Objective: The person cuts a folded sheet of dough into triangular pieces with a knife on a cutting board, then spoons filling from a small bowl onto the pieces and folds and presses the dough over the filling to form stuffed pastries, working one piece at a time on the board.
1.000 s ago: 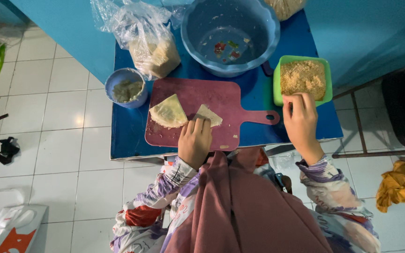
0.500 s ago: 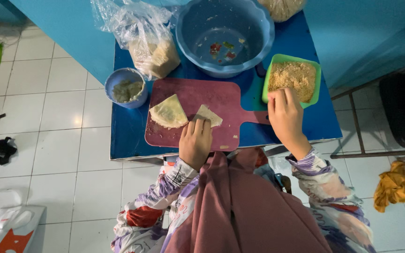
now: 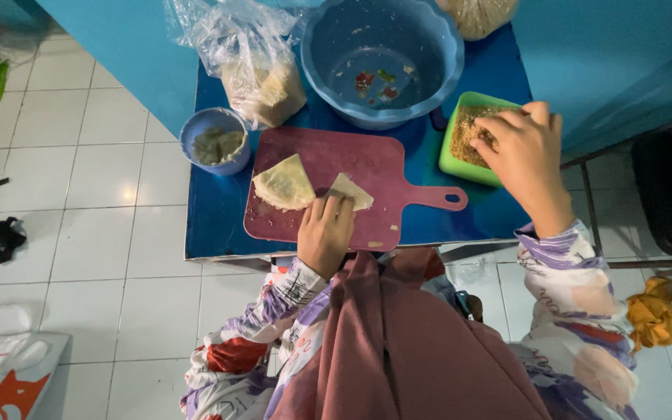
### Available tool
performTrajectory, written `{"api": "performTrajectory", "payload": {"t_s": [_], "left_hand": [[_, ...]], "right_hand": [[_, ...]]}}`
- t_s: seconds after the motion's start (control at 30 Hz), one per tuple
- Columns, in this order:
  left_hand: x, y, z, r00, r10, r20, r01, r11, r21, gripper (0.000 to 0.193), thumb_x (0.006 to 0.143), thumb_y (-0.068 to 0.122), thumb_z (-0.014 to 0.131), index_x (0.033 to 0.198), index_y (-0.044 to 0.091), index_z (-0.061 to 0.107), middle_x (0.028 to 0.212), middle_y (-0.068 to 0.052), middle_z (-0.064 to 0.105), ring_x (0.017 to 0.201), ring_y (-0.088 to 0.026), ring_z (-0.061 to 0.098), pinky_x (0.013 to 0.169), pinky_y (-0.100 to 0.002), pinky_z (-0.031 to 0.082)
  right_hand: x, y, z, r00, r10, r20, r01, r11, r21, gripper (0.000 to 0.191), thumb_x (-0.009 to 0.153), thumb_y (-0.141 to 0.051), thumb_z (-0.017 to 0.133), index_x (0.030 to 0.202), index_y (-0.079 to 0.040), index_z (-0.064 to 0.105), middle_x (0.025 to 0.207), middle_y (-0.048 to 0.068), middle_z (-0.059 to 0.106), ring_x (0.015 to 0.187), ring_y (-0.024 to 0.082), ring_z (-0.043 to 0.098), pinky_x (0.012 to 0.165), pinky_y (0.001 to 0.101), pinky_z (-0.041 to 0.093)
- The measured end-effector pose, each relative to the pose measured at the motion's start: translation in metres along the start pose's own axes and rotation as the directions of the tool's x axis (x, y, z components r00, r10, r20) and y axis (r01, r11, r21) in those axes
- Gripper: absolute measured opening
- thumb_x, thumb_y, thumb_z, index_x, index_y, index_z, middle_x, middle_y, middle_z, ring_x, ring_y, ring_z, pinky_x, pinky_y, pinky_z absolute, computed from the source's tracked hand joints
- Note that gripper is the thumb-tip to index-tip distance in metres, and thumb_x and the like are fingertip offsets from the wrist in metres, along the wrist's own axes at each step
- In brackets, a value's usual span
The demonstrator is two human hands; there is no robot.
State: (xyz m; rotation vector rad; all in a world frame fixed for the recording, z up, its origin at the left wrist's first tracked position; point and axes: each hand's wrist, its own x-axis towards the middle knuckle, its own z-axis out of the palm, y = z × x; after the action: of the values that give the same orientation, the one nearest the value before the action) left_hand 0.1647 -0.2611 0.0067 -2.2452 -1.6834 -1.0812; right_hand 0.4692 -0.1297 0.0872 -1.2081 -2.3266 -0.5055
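Note:
A maroon cutting board (image 3: 383, 167) lies on a small blue table (image 3: 211, 222). Two folded pale wrappers rest on it: a larger triangle (image 3: 283, 183) and a smaller one (image 3: 354, 190). My left hand (image 3: 325, 233) presses its fingertips on the smaller piece. My right hand (image 3: 524, 155) is over a green square container (image 3: 454, 159) of brown crumbs (image 3: 467, 134), fingers dipped into them and curled; whether they hold any is hidden.
A small blue bowl of greyish filling (image 3: 214, 141) stands left of the board. Behind are a large blue basin (image 3: 383, 58), a clear plastic bag of pale food (image 3: 262, 85) and another bag (image 3: 477, 14). White tiled floor surrounds the table; an orange cloth (image 3: 651, 311) lies at the right.
My right hand has moved from the board's handle area up into the green crumb container. My left hand has stayed on the smaller folded piece.

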Motion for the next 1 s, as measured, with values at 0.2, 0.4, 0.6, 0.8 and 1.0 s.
{"api": "performTrajectory", "payload": {"t_s": [0.2,0.4,0.6,0.8,1.0], "left_hand": [[0.002,0.002,-0.002,1.000,0.001,-0.004,-0.001,0.999,0.035,0.027,0.091,0.013,0.064,0.117,0.007,0.066,0.109,-0.006,0.060,0.101,-0.027,0.060,0.094,-0.039,0.050],[-0.006,-0.004,-0.008,0.969,-0.225,0.101,0.202,0.959,0.198,0.025,0.090,0.007,0.062,0.115,0.006,0.064,0.110,-0.008,0.060,0.100,-0.026,0.064,0.072,-0.036,0.058],[-0.008,-0.001,-0.007,0.976,-0.207,0.070,0.187,0.956,0.227,0.042,0.079,0.005,0.063,0.121,0.000,0.061,0.109,-0.011,0.059,0.104,-0.029,0.065,0.064,-0.034,0.059],[-0.008,0.002,0.002,0.967,-0.252,0.037,0.227,0.919,0.323,0.036,0.081,0.003,0.062,0.117,0.001,0.060,0.109,-0.011,0.058,0.104,-0.028,0.065,0.063,-0.033,0.060],[-0.009,-0.001,0.008,0.948,-0.298,0.107,0.245,0.904,0.349,0.022,0.081,0.007,0.064,0.102,0.004,0.058,0.107,-0.011,0.058,0.099,-0.025,0.066,0.058,-0.032,0.059]], "right_hand": [[-0.004,0.008,0.025,0.999,0.004,0.035,-0.004,1.000,0.007,0.007,0.096,-0.019,0.079,0.094,-0.014,0.075,0.096,0.000,0.073,0.104,0.026,0.055,0.095,0.0437,0.038],[0.000,0.014,0.017,0.999,0.033,0.015,-0.034,0.998,0.059,0.012,0.100,-0.017,0.077,0.090,-0.015,0.073,0.095,0.000,0.073,0.103,0.026,0.054,0.094,0.0437,0.036],[0.016,-0.016,-0.001,1.000,-0.011,-0.025,0.015,0.989,0.147,0.004,0.097,-0.019,0.077,0.095,-0.017,0.075,0.096,-0.001,0.072,0.105,0.027,0.055,0.090,0.0451,0.038],[0.019,-0.124,0.040,0.979,-0.205,-0.014,0.185,0.847,0.498,0.004,0.089,-0.017,0.073,0.091,-0.014,0.074,0.095,-0.002,0.072,0.103,0.026,0.056,0.091,0.0446,0.043],[0.000,-0.165,0.073,0.981,-0.182,0.062,0.099,0.753,0.650,0.014,0.093,-0.017,0.071,0.105,-0.011,0.075,0.104,0.002,0.065,0.109,0.028,0.053,0.095,0.0441,0.043]]}}
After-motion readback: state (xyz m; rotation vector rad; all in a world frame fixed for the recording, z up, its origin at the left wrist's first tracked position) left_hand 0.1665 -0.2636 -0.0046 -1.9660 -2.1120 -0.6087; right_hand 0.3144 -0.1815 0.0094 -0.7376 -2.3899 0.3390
